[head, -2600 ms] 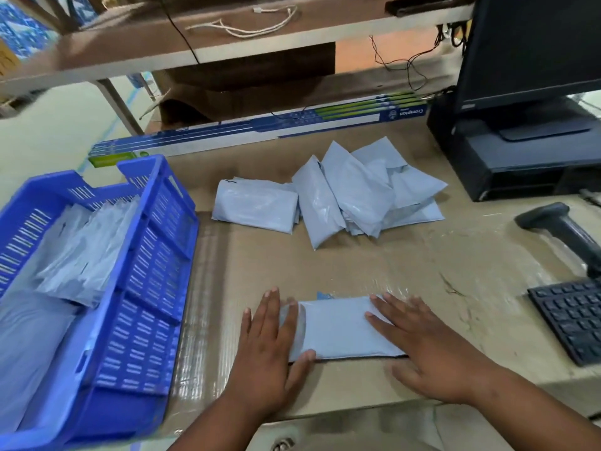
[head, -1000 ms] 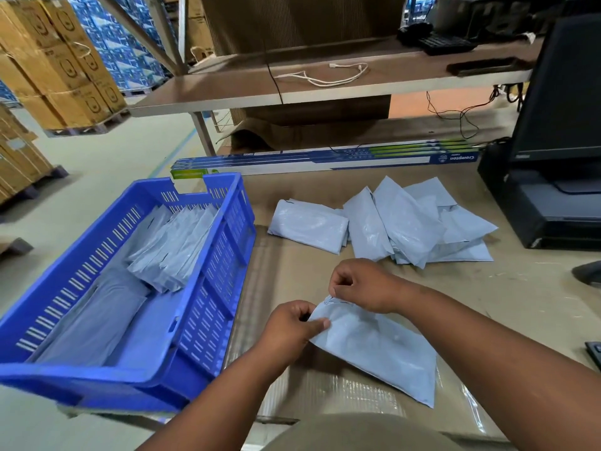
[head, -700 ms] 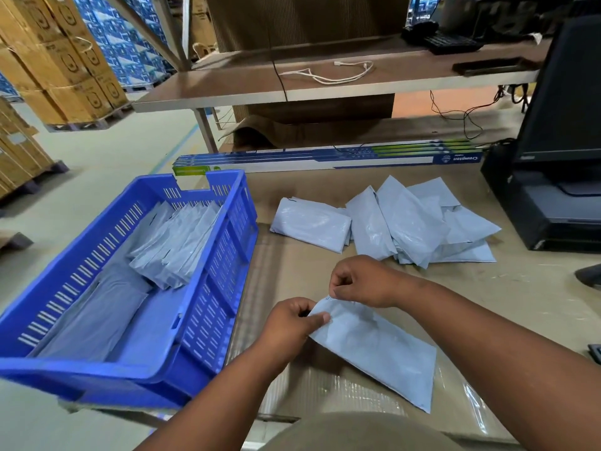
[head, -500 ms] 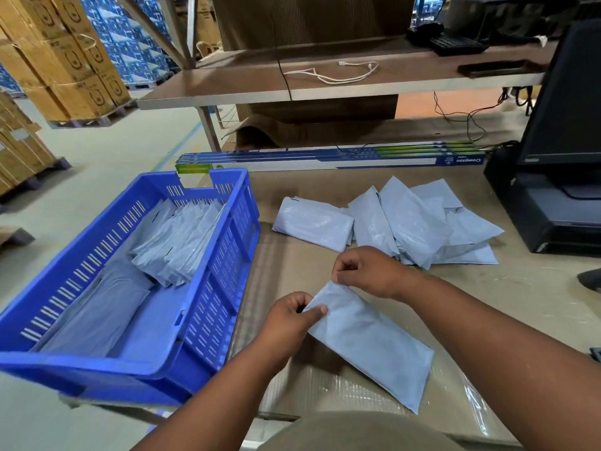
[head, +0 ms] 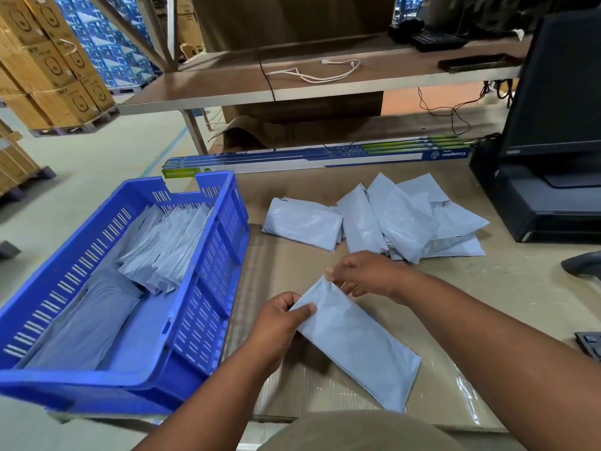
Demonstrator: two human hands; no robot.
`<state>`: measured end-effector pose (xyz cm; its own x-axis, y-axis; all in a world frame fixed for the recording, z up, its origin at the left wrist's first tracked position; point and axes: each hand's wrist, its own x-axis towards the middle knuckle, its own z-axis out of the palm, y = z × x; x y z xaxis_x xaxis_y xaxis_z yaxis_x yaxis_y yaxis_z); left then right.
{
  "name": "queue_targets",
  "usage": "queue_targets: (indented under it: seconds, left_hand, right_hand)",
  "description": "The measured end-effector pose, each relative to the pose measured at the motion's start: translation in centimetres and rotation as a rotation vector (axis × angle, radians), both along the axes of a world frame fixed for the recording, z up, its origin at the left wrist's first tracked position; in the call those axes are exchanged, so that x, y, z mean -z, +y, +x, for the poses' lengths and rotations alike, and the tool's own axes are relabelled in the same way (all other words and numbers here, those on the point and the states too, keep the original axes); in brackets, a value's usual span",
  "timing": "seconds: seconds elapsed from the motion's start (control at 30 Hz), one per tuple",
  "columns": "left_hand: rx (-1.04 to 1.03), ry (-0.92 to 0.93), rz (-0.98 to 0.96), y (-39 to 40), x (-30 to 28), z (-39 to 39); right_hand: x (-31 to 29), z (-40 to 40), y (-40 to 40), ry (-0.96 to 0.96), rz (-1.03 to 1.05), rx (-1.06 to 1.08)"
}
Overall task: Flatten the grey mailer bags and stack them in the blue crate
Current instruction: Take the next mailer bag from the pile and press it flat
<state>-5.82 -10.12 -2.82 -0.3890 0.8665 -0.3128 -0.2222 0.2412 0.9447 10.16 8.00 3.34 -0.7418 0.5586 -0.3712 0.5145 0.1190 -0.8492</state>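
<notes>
Bench point(head: 325, 196) fills centre/right of frame. Blue crate point(head: 214, 255) sits at left, approx. part-full: a leaning row of flattened mailers point(head: 166, 245) toward its upper end, plus a larger grey bag point(head: 84, 323) flat at its lower end. Loose pile point(head: 403, 219) of grey mailers waits upper right of centre, w/ one more point(head: 302, 222) just left of it, so looks like several left to do, maybe half done. Mailer in hand point(head: 357, 343) lies lower centre, looks flattened but not yet crated. Left hand point(head: 279, 317) fingers pinch its upper-left edge; right hand point(head: 364, 275) fingers pinch its top corner.
</notes>
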Motion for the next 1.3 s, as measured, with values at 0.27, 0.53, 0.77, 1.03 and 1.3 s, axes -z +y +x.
queue_targets:
  seconds: [0.27,0.53,0.77,1.03,1.3]
  left_hand:
    - [0.087,0.053,-0.009,0.5,-0.1,0.9]
    - [0.030,-0.088,-0.014,0.8,-1.6,-0.2]
    - [0.058,0.142,-0.043,3.5,-4.7,-1.0]
    - [-0.110,0.140,-0.046,3.3,-3.5,-2.3]
    - [0.072,0.179,-0.050,3.9,-3.5,0.4]
  right_hand:
    - [-0.6,-1.9,-0.6,0.089,0.227,0.019]
    - [3.6,1.9,0.3,0.049,0.286,-0.075]
    - [3.4,2.2,0.1,0.077,0.359,-0.218]
    - [3.9,4.7,1.7,0.084,0.354,-0.165]
    - [4.0,3.0,0.6,0.069,0.384,-0.253]
